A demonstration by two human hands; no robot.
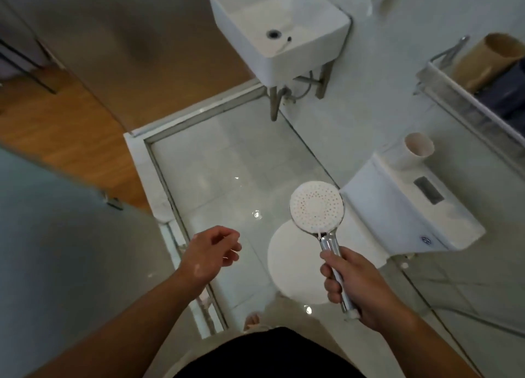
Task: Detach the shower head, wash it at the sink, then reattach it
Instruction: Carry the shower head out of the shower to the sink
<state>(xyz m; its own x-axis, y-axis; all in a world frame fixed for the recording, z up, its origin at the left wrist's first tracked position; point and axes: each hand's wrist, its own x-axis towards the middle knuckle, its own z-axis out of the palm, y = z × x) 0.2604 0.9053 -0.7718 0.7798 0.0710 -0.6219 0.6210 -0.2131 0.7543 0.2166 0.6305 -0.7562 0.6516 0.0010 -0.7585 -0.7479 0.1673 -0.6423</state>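
The right hand [360, 289] grasps the chrome handle of the round white shower head [316, 206], its long axis upright, above the white toilet [412, 207], nozzle face toward the camera. The left hand [210, 254] hangs loosely curled, holding nothing.

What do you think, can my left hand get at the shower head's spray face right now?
Probably yes. The left hand holds nothing, and the right hand grips the shower head by its handle, spray face toward the camera. Nothing shows in the gap between them.
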